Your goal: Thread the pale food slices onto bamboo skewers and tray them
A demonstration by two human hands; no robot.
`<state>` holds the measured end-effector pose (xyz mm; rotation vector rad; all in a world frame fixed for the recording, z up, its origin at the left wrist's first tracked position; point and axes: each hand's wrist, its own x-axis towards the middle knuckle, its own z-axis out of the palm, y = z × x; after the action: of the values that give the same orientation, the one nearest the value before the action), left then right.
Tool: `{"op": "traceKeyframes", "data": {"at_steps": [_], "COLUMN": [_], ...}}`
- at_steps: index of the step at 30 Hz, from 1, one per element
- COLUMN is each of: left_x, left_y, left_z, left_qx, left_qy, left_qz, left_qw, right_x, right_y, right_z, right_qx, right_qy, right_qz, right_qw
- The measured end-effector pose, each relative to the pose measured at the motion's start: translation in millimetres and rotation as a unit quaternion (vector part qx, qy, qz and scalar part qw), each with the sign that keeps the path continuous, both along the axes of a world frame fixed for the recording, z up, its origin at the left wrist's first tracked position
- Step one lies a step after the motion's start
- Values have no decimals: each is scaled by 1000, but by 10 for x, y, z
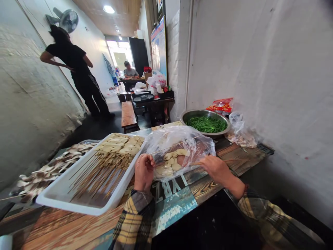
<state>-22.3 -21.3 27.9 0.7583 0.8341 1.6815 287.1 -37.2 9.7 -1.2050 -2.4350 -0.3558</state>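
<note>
Pale slices [170, 161] hazy inside crumpled plastic bag [182, 136]

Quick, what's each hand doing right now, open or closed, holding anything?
Left hand: closed, fingers curled against the plastic bag; contents cannot be told.
Right hand: closed, apparently pinching a thin skewer.

Fairly bright, even indoor light: a ceiling lamp [108, 9] glows overhead and the far doorway [119, 55] is blown out white. Soft glare sits on the plastic bag [179, 142]. Shadows are faint. Wide-angle distortion bends the walls [273, 69] at the edges, and the corners look soft and dark.
</note>
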Motion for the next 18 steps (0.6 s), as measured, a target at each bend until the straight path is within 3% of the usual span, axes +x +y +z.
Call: {"op": "traceKeyframes", "data": {"at_steps": [3, 6, 10, 13, 15, 16, 18], "left_x": [26, 50, 98, 161, 207, 227, 256], "left_y": [-6, -1, 4, -9, -20, -25, -31], "left_z": [-11, -44, -85, -99, -111, -121, -147], "left_qx": [-9, -18, -31, -41, -33, -25, -12], "left_qy": [-10, 3, 23, 44, 71, 92, 152], "left_qz": [-18, -26, -28, -45, -59, -64, -72], "left_qw": [1000, 999, 999, 997, 995, 993, 986], "right_x": [-74, 52, 171, 49, -107, -193, -357], "right_y": [79, 227, 239, 87, -3, -28, -38], "right_z": [-232, -388, -423, -398, -365, -341, -270], "right_qx": [-42, -39, -15, -44, -94, -125, -202], "right_qy": [-19, 24, 49, 134, 246, 322, 488], "right_qz": [62, 29, -16, -2, 15, 9, -11], "right_qw": [997, 999, 999, 990, 965, 938, 849]}}
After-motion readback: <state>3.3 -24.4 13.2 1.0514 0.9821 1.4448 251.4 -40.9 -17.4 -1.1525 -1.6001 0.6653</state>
